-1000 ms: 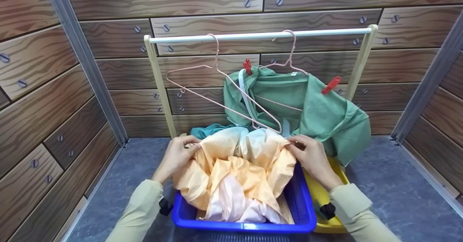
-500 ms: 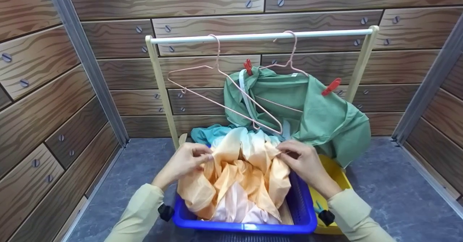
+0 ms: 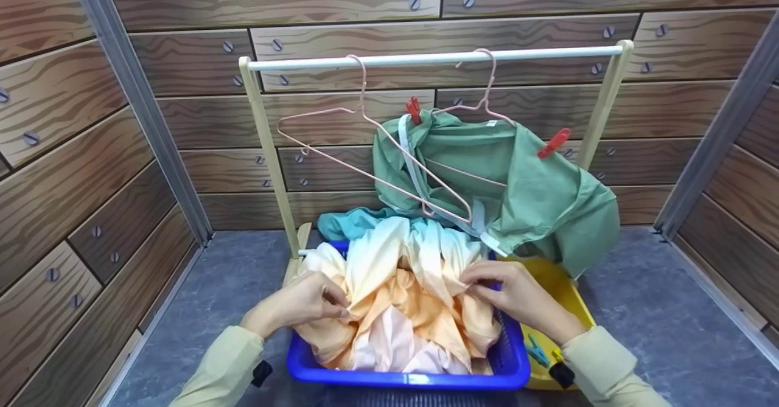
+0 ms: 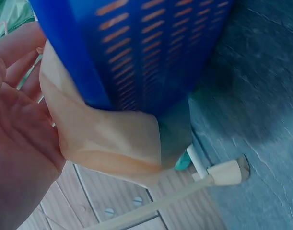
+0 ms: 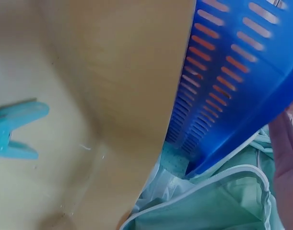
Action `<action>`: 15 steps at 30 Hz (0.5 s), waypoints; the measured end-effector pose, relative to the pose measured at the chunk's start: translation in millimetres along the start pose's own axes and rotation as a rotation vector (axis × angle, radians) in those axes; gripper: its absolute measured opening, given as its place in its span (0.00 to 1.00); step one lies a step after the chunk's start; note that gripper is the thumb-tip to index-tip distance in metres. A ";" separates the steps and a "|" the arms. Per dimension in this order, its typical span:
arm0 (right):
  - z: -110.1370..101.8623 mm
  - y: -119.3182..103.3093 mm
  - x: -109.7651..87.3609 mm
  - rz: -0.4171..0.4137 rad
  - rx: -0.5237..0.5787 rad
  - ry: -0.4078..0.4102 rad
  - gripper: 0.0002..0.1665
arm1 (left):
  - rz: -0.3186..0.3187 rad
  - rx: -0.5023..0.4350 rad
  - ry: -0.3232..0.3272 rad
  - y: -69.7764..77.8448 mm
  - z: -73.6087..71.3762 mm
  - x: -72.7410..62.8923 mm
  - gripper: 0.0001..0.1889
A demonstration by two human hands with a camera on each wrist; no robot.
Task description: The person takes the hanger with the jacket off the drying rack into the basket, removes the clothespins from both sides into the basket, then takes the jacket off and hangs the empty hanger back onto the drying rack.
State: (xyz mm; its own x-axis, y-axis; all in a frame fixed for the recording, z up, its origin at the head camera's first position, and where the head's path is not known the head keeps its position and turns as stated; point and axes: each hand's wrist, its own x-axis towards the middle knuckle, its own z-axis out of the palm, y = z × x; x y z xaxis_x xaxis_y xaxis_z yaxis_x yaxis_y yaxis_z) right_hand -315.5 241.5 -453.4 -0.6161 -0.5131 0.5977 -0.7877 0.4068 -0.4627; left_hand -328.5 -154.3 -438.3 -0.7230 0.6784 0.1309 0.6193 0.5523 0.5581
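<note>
A garment shading from pale blue through cream and orange to pale pink (image 3: 395,282) lies bunched in the blue basket (image 3: 414,381). At its left side my left hand (image 3: 298,303) pinches the cloth between thumb and fingers. My right hand (image 3: 517,291) pinches the cloth on the other side, above the basket's right rim. In the left wrist view, a fold of the garment (image 4: 103,139) hangs over the basket's slotted wall (image 4: 132,52), beside the palm (image 4: 21,129). Part of my right hand (image 5: 287,148) shows at the edge of the right wrist view; its fingertips are hidden there.
Behind the basket stands a rack with a white rail (image 3: 420,60). A bare pink hanger (image 3: 365,115) and another holding a green garment (image 3: 548,206) with red clothespins (image 3: 554,143) hang there. Right of the basket, a yellow basin (image 3: 541,270) contains a teal clothespin (image 5: 17,127).
Both hands first drew closer together, then moved down toward me and slightly apart, with the cloth. More of the garment's pale blue part now shows at the back.
</note>
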 end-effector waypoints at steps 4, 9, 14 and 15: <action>-4.5 -0.2 -4.3 0.064 -0.020 -0.103 0.14 | 0.036 0.022 -0.056 1.2 3.4 -4.4 0.04; -4.7 1.3 -8.0 0.059 -0.084 -0.186 0.19 | 0.082 0.105 -0.065 3.2 10.0 -8.5 0.05; -3.9 0.0 -9.2 0.101 -0.101 -0.262 0.18 | 0.115 0.152 -0.033 5.0 13.4 -10.8 0.05; -4.1 -0.4 -9.1 0.112 -0.105 -0.276 0.18 | 0.118 0.150 -0.033 5.4 13.5 -10.8 0.05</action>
State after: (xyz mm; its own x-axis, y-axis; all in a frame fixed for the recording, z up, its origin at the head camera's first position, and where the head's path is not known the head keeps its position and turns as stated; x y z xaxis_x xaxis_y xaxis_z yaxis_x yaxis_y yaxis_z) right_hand -309.5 249.1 -456.0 -0.6890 -0.6401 0.3400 -0.7185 0.5413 -0.4368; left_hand -313.2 -152.2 -447.8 -0.6337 0.7569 0.1595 0.7396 0.5326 0.4115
